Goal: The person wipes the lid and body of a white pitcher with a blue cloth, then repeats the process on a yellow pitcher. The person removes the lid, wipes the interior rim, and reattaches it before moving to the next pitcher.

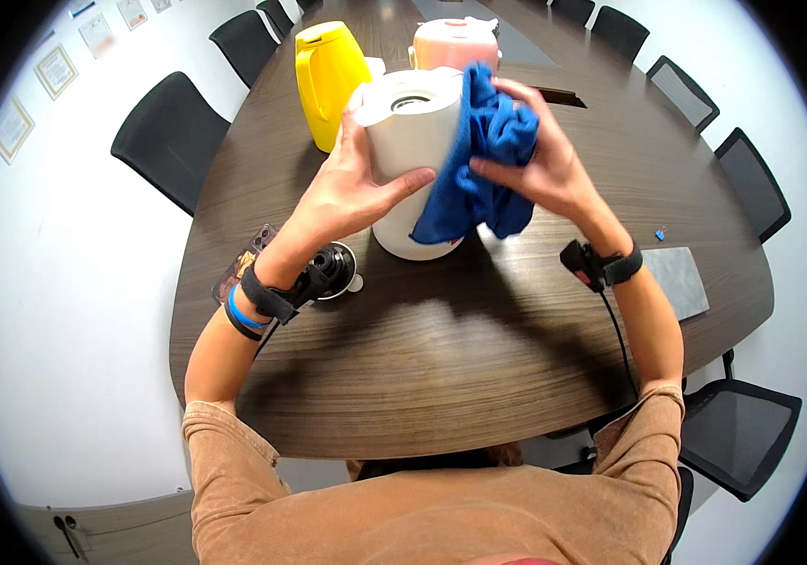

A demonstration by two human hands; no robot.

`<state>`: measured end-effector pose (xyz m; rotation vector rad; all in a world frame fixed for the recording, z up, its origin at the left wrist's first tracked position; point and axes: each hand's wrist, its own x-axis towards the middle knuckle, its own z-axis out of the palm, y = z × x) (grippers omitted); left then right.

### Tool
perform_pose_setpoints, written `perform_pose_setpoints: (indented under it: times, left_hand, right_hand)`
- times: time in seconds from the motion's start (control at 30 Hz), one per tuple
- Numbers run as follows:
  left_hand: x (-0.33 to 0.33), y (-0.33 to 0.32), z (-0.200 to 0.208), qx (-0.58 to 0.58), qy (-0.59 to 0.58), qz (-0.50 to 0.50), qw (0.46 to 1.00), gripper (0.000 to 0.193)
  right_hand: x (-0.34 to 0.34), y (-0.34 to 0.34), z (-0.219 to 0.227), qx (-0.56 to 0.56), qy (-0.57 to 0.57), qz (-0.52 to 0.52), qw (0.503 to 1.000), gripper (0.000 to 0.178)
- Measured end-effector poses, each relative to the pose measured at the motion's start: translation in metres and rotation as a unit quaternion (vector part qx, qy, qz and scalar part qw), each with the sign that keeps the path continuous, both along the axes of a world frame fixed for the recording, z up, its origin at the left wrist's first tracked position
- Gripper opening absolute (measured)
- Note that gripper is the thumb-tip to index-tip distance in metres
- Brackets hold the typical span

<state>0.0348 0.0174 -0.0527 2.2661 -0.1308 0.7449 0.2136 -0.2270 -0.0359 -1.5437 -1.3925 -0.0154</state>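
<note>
A white vacuum flask (pixel 413 141) stands upright on the wooden table in front of me, its round top opening uncovered. My left hand (pixel 356 184) grips its left side, thumb across the front and fingers round the back. On the other side my right hand (pixel 549 160) holds a bunched blue cloth (pixel 479 179), pressed against the flask's right wall and hanging down beside it. Close to my left wrist lies a round black and white lid (pixel 333 270), partly covered by the wrist strap. What the fingers behind the flask touch is hidden.
A yellow jug (pixel 323 85) and a pink lidded appliance (pixel 455 42) stand behind the flask. A phone (pixel 245 266) lies left of the lid. At right are a grey flat pad (pixel 675 282) and a small blue clip (pixel 661 234). Black chairs (pixel 176 141) ring the table.
</note>
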Motion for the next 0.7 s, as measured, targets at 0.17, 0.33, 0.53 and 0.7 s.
perform_pose_setpoints:
  times: [0.17,0.33,0.53,0.7]
  left_hand:
    - [-0.012,-0.007,-0.004,0.061,-0.02,0.042,0.997,0.122]
    - [-0.027,-0.009,0.007,0.1,0.03,0.076,0.992,0.124]
    - [-0.051,-0.025,0.016,0.127,0.047,0.063,0.989,0.122]
    - [-0.064,-0.044,0.013,0.158,0.021,0.07,0.985,0.122]
  right_hand:
    - [-0.002,0.015,0.03,-0.022,-0.04,0.051,0.998,0.098]
    - [0.014,0.008,-0.023,-0.168,0.06,0.066,0.982,0.111]
    - [0.01,-0.01,-0.062,-0.21,0.082,0.025,0.974,0.12]
    - [-0.018,-0.005,0.01,-0.043,0.018,0.034,0.998,0.117]
